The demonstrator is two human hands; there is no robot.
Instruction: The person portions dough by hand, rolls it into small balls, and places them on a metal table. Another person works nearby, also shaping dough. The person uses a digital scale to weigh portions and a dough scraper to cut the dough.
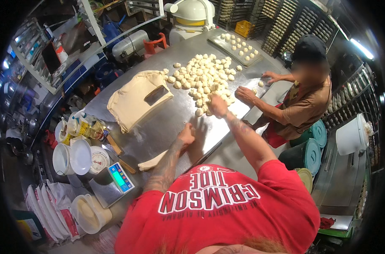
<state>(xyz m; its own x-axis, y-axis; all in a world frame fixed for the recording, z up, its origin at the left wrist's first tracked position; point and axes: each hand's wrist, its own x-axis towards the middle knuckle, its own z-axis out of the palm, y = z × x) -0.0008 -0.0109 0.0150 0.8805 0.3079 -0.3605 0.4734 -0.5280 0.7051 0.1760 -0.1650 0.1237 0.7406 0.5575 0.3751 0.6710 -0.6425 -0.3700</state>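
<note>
My right hand (218,105) reaches to the near edge of a large heap of dough pieces (208,71) on the steel worktable (167,127); whether its fingers hold a piece is hidden. Held low over the bare steel, my left hand (186,134) has its fingers curled, and what is inside them cannot be seen. A thick sheet of dough (129,101) lies left of the heap with a dark rectangular object (156,95) on top. Beside my left forearm is a narrow strip of dough (152,161).
A co-worker (310,89) stands at the right edge, hands by the heap. Behind lies a tray of shaped dough pieces (240,47). Along the left stand a digital scale (113,182), a dial scale (99,160), white tubs (62,158) and a wooden-handled tool (114,144).
</note>
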